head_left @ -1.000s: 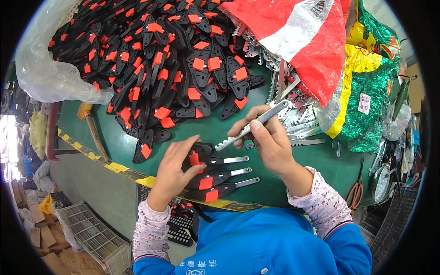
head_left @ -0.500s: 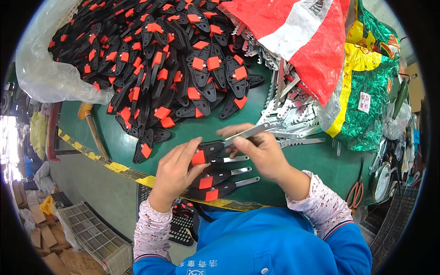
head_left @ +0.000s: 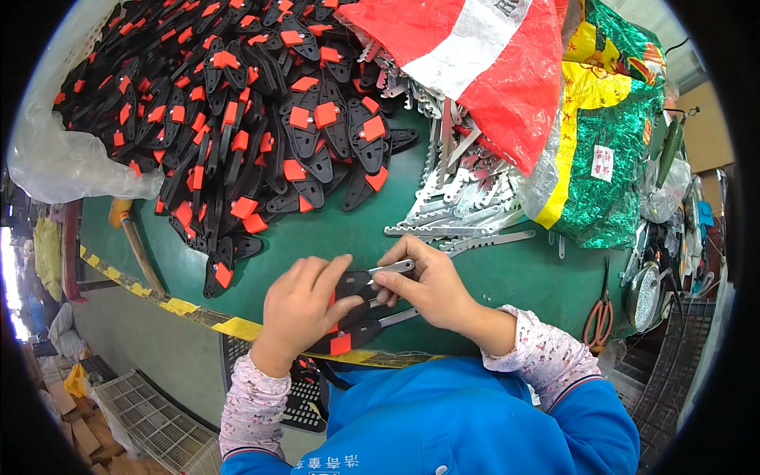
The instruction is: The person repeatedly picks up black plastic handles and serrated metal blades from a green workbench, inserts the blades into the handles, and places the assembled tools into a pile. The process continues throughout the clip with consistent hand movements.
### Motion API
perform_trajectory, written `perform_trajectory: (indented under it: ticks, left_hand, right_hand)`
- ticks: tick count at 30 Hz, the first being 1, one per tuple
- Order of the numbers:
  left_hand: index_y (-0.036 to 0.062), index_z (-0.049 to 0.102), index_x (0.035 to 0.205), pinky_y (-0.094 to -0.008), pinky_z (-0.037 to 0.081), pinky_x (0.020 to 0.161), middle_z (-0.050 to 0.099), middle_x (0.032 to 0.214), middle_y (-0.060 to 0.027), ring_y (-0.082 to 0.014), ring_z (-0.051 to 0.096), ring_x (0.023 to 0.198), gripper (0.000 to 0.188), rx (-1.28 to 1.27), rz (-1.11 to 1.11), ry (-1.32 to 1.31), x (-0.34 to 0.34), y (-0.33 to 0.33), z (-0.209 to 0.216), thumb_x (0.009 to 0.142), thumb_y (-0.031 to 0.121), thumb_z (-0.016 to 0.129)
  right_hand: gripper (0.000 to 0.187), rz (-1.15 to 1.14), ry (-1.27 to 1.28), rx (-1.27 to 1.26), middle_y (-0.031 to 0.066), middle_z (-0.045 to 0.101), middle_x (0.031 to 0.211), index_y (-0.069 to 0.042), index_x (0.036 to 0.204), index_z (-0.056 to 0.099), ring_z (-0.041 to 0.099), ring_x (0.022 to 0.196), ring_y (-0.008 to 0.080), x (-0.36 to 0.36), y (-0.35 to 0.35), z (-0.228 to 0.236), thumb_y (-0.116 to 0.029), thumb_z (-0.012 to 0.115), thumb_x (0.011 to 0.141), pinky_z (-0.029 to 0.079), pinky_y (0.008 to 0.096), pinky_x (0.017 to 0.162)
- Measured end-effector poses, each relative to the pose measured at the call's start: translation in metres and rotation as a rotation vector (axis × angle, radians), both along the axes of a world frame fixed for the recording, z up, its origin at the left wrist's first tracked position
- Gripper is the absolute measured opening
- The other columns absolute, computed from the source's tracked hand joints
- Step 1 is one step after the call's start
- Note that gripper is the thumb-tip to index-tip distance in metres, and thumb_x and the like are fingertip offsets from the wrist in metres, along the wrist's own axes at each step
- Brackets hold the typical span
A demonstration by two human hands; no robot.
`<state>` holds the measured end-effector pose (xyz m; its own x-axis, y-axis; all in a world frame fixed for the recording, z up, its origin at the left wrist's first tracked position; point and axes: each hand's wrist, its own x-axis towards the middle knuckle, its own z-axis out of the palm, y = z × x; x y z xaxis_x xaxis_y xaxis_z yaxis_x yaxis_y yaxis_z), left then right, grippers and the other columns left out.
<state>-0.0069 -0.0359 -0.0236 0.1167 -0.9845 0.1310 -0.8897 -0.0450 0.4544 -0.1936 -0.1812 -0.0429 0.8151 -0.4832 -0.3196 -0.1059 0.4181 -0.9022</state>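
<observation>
My left hand [head_left: 297, 310] is closed around a black plastic piece [head_left: 353, 283] with a red tab, just above the table's near edge. Pinched in my right hand [head_left: 434, 290] is the end of a flat metal strip [head_left: 397, 267], whose other end sits in the right end of that black piece. Under my hands lie more black pieces with strips sticking out to the right. Of these, the nearest black piece [head_left: 365, 332] shows its red tab [head_left: 340, 344] and its strip [head_left: 400, 317]; the others are mostly covered by my fingers.
A large heap of black pieces [head_left: 261, 150] with red tabs fills the far left. Loose notched metal strips [head_left: 483, 207] spill from a red-and-white bag [head_left: 507, 87], beside a green-yellow bag [head_left: 609, 150]. A hammer [head_left: 140, 249] lies left, scissors [head_left: 601, 317] right. Striped tape [head_left: 198, 315] marks the table edge.
The metal strip, held tilted over the black piece before, now runs into its end with only a short part showing. My right hand has come down and closer to my left.
</observation>
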Motion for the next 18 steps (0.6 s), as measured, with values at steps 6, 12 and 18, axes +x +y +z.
perform_trajectory:
  ticks: [6, 12, 18]
  left_hand:
    - [0.0002, 0.058, 0.134, -0.0592, 0.040, 0.113, 0.055, 0.143, -0.0200, -0.0436, 0.050, 0.134, 0.083, 0.018, -0.068, -0.060, -0.018, -0.004, -0.007, 0.072, 0.045, 0.091]
    - [0.0030, 0.058, 0.132, -0.0616, 0.039, 0.113, 0.056, 0.123, -0.0152, -0.0373, 0.054, 0.121, 0.083, 0.215, -0.062, -0.163, -0.042, 0.026, -0.003, 0.067, 0.040, 0.094]
    - [0.0030, 0.059, 0.110, -0.0476, 0.046, 0.093, 0.057, 0.110, -0.0167, -0.0373, 0.056, 0.108, 0.054, 0.459, 0.197, -0.116, -0.008, 0.090, 0.017, 0.069, 0.022, 0.088]
  right_hand:
    - [0.028, 0.028, 0.072, -1.328, 0.0104, 0.067, 0.098, -0.007, 0.103, 0.071, 0.067, 0.089, 0.0311, -0.028, -0.042, 0.002, -0.022, 0.086, 0.084, 0.056, 0.0426, 0.076]
    - [0.030, 0.052, 0.187, -1.560, 0.0053, 0.061, 0.099, -0.012, 0.104, 0.070, 0.057, 0.098, 0.0291, -0.062, -0.088, -0.029, -0.019, 0.086, 0.079, 0.043, 0.0421, 0.086]
    - [0.025, -0.033, 0.142, -1.568, 0.0051, 0.060, 0.102, -0.012, 0.105, 0.068, 0.056, 0.099, 0.0284, -0.009, -0.049, -0.047, -0.015, 0.082, 0.084, 0.041, 0.0430, 0.086]
